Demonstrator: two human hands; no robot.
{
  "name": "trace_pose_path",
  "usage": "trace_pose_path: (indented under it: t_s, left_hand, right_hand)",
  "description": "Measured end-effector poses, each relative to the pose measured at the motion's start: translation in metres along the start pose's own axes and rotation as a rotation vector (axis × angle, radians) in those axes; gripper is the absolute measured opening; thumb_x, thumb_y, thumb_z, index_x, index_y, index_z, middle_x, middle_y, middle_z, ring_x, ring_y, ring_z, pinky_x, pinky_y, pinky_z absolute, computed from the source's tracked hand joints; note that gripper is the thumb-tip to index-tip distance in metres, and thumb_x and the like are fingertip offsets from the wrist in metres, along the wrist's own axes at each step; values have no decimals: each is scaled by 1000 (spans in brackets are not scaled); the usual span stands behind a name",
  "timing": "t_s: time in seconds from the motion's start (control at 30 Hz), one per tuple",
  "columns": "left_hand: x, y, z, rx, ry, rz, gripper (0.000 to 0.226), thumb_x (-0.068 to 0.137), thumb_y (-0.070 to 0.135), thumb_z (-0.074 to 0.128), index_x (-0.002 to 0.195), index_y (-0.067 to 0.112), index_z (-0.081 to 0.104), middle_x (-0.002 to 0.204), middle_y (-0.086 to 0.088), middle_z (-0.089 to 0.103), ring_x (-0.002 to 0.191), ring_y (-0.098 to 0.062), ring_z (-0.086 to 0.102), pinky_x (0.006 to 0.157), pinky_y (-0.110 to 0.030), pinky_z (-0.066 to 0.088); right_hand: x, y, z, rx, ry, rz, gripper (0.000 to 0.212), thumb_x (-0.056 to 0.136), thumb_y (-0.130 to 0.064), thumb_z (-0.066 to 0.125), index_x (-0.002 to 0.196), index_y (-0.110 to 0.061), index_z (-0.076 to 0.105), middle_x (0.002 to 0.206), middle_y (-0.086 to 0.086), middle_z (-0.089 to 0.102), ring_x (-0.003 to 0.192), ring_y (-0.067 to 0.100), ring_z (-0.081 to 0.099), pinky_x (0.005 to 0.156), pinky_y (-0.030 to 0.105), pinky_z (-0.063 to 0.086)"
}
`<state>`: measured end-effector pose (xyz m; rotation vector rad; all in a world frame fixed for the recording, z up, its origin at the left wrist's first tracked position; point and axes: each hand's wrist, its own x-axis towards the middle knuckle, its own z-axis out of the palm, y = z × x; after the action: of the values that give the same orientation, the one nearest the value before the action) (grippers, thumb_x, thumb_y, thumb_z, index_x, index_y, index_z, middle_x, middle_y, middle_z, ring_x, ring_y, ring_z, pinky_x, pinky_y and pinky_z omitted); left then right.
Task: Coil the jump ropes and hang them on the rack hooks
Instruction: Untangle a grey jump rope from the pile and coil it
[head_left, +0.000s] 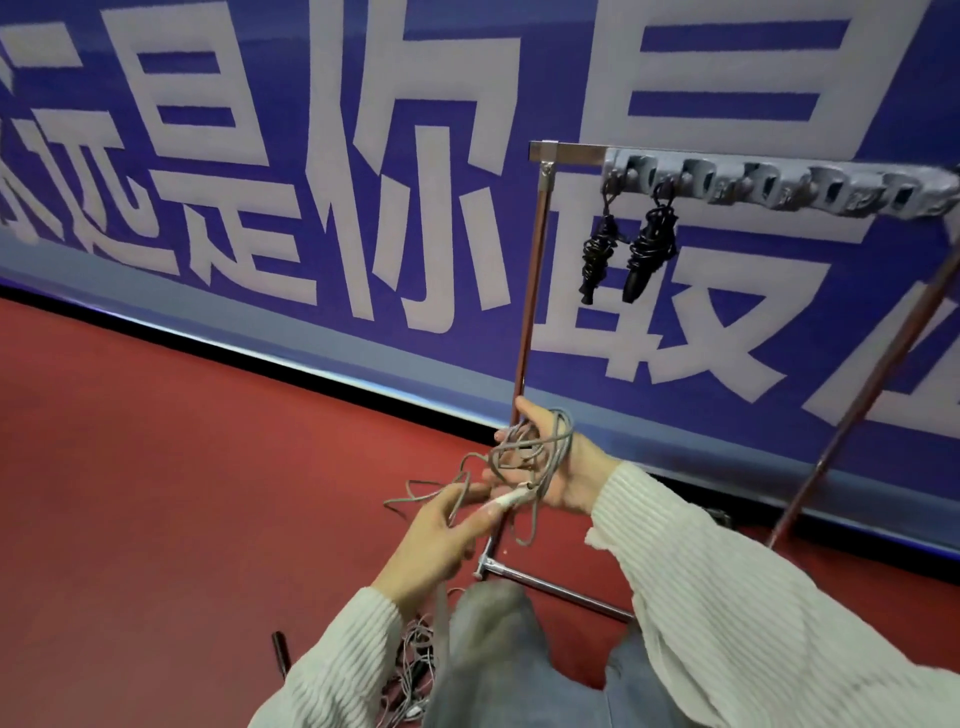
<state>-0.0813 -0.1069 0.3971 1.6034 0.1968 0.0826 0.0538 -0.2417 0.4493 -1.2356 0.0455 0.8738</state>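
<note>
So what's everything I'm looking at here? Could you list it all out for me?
grey jump rope: one, grey with a pale handle, looped around the right hand, loose end at the left hand
coiled jump ropes: two, black, hanging from the rack's hooks at its left end
hook strip: one, grey, along the rack's top bar
rack: one, shiny metal, against the wall
tangled ropes: a pile, grey, on the floor near the legs; count unclear
dark handle: one, black, on the floor
floor: red
wall banner: blue with large white characters
left hand: holds the rope's handle
right hand: open, rope wound around it
</note>
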Motion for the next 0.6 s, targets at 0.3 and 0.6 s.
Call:
trace_pose_path:
  t_s: [0.3,0.6]
  left_hand:
    - [3,-1,38,277,39,245,20,83,39,73,99,31,63,94,9,63,68,1,53,69,-20,44]
    - [15,0,53,195,91,286,9,100,22,63,91,22,67,73,13,65,67,-4,56,68,-27,45]
  right_hand:
    - [3,1,-8,224,220,-73,30,102,-26,54,81,-6,54,64,13,53,44,23,62,42,28,54]
    - [-1,9,-23,226,253,-127,32,101,-6,36,76,-11,53,68,11,43,53,24,42,47,29,42]
